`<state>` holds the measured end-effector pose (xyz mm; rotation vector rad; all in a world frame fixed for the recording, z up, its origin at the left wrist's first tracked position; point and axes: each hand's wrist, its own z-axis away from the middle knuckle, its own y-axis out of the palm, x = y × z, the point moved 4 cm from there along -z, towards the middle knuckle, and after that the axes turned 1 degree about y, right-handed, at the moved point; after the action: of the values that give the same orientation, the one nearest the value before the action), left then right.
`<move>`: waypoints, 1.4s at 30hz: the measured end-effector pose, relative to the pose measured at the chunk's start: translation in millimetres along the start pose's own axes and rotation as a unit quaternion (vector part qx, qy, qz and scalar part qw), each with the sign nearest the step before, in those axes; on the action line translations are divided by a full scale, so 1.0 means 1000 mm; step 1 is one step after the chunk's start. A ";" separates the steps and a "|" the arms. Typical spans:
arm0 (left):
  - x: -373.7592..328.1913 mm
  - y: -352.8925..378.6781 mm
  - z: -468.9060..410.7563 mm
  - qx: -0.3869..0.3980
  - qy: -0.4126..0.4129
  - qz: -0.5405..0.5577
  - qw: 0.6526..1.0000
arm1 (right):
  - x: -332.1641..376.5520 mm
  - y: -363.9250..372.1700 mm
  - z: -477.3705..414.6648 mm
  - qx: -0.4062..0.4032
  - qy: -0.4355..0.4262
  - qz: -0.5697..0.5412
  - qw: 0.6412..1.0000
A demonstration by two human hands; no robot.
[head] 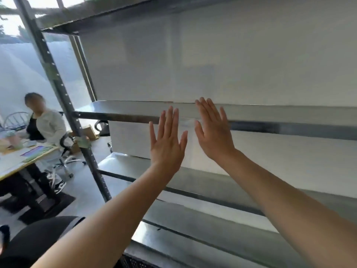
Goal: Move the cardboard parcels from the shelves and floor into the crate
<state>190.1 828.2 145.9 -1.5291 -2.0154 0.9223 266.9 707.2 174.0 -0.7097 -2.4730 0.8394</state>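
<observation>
Left hand & right hand raised flat, fingers spread, nothing held; no parcels seen on shelf, so handling can't be judged.

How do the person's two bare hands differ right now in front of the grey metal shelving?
The right hand is raised higher, its fingertips up at the rear edge of the middle shelf board, while the left hand sits lower, fingertips around that shelf's front rail. The right hand leans leftward; the left hand points nearly straight up. Both are open, fingers spread, holding nothing.
</observation>
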 end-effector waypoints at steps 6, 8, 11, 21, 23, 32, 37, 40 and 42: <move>-0.200 0.018 0.009 0.027 0.124 0.101 0.987 | -0.140 -0.123 0.073 -0.040 0.113 0.103 0.987; -0.258 0.025 0.014 0.039 0.155 0.123 0.979 | -0.180 -0.159 0.102 -0.045 0.151 0.138 0.978; -0.346 0.034 0.019 0.053 0.213 0.153 0.964 | -0.235 -0.214 0.148 -0.045 0.205 0.197 0.958; -0.629 0.051 0.104 0.116 0.402 0.346 0.840 | -0.381 -0.377 0.332 -0.023 0.422 0.372 0.826; -0.680 0.052 0.124 0.144 0.422 0.379 0.811 | -0.402 -0.409 0.364 -0.016 0.468 0.396 0.790; -0.812 0.063 0.220 0.224 0.540 0.428 0.689 | -0.444 -0.464 0.486 -0.044 0.598 0.424 0.679; -0.841 0.084 0.287 0.271 0.560 0.423 0.659 | -0.460 -0.446 0.567 -0.012 0.642 0.402 0.653; -0.854 0.113 0.340 0.325 0.554 0.413 0.646 | -0.479 -0.418 0.621 0.026 0.668 0.365 0.648; -0.859 0.136 0.373 0.355 0.544 0.390 0.653 | -0.496 -0.390 0.655 0.068 0.676 0.327 0.657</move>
<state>268.4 -61.1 -168.0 -1.7301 -0.0474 0.6072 171.0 -133.0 -160.4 -1.4700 -0.7583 0.3545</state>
